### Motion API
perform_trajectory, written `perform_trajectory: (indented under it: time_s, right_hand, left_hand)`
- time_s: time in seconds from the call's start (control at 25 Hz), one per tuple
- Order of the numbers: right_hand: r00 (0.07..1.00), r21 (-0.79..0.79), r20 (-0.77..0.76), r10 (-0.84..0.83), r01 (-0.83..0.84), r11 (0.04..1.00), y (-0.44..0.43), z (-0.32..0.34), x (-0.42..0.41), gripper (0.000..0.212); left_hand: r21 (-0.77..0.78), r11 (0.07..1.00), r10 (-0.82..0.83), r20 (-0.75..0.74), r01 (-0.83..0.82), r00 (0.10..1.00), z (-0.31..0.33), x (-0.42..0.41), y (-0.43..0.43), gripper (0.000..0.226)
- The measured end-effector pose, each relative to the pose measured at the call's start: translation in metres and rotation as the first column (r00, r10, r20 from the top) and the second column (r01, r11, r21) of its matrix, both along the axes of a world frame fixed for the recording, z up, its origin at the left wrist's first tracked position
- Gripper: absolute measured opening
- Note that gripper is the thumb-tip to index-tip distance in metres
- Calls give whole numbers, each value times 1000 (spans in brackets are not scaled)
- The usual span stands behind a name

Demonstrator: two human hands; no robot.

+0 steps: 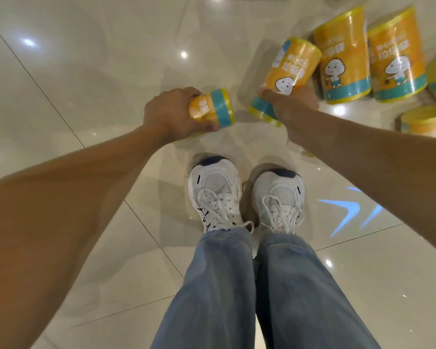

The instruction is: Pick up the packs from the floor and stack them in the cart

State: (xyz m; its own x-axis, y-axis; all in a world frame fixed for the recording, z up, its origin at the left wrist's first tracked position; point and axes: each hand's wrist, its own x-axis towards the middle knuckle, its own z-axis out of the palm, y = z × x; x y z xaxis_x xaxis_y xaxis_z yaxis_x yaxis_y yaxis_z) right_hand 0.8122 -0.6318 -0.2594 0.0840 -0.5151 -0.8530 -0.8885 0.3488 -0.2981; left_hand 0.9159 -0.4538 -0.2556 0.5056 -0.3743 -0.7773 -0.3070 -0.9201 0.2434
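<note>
Jeans (237,285), white sneakers (215,195): yours, nearest. Beyond your toes, your left hand (171,113): fingers curled round small pack (213,108). Your right hand (290,107): clamps taller pack (287,76) at its teal band; fingertips hidden. Slick film, likely light and squashy, so grip mid-body. Far right: more packs (342,59) on tiled floor (86,59), some cropped. Cart: out of view.

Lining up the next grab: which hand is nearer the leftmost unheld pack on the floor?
Right. The right hand, gripping one pack, is just left of that floor pack; the left hand, gripping another pack, is farther left.
</note>
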Motion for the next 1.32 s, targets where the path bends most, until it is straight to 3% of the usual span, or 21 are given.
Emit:
perform_trajectory:
  time_s: [0.24,0.56,0.88,1.04,1.12,1.24,1.32]
  right_hand:
    - [1000,-50,-4,-6,6,999,-8,19,-5,49]
    - [968,-181,-111,227,-244,953,-24,128,-10,71]
    - [963,-365,76,259,-215,906,-28,314,-19,64]
    - [950,-442,174,260,-160,883,-32,423,-6,62]
    - [913,-478,235,335,-191,857,-39,484,7,60]
    - [803,-551,309,509,-285,784,-44,564,30,54]
    - [737,-590,366,568,-288,755,-44,622,42,51]
  left_hand:
    - [84,933,358,-83,-351,930,7,-11,0,74]
    - [66,629,776,-110,-774,621,108,-24,2,56]
    - [-22,432,897,-98,-902,432,279,-34,-6,71]
    - [-175,307,936,-125,-936,330,387,-16,-14,71]
    - [-270,235,946,-158,-934,283,448,0,-16,71]
    - [-409,72,956,-232,-910,180,532,27,-14,54]
    - [-490,-45,938,-320,-870,132,595,41,-9,61]
